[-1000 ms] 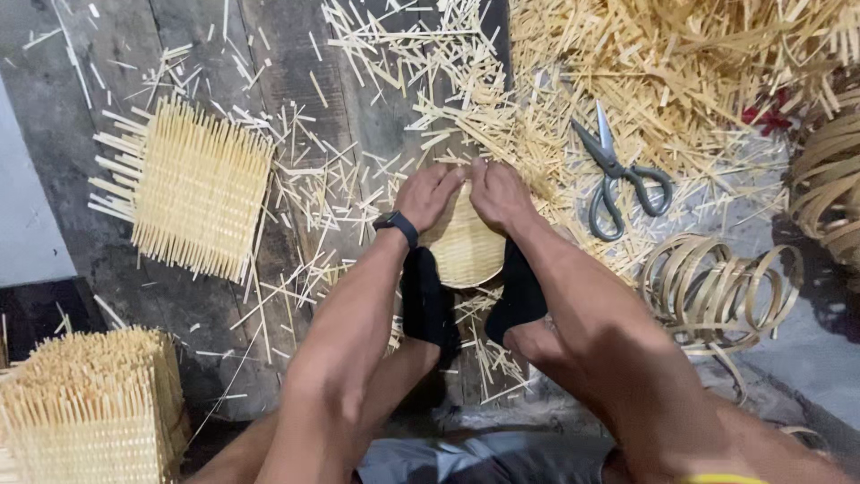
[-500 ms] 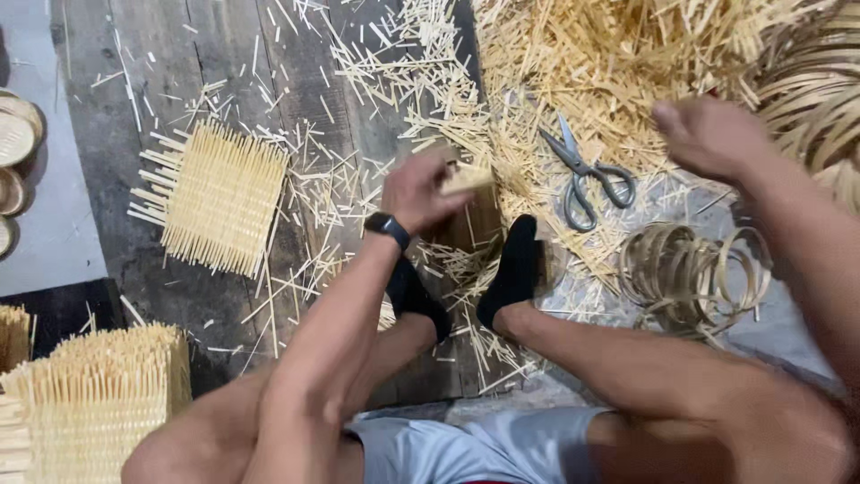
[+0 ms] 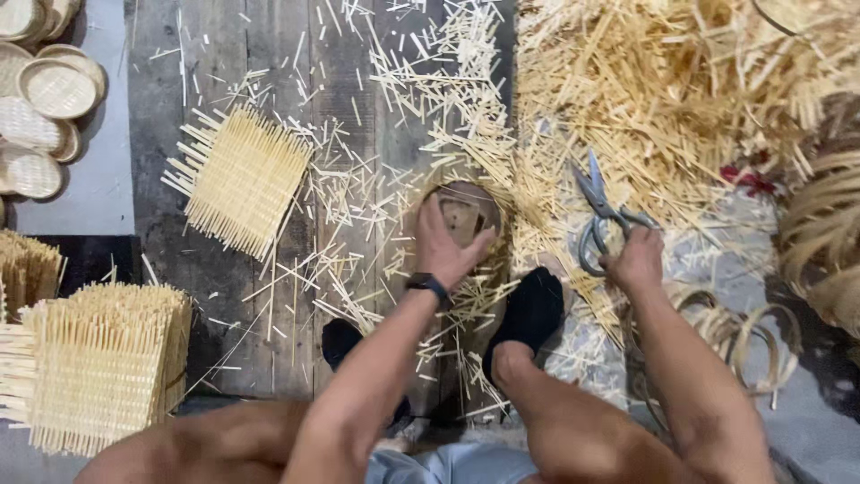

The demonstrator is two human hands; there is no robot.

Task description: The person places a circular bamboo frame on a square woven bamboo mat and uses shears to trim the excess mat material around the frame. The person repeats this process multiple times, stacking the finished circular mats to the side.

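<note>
Round woven bamboo disc [image 3: 466, 213] sits on the plank floor [image 3: 224, 54] between my black-socked feet, my left hand [image 3: 443, 246] pressing flat on its near edge, not clenched. I judge it light, stiff, brittle-edged; best held by the rim. Farther right, my right hand [image 3: 638, 260] grips the grey steel scissors [image 3: 598, 215] among pale bamboo offcuts [image 3: 663, 99].
</note>
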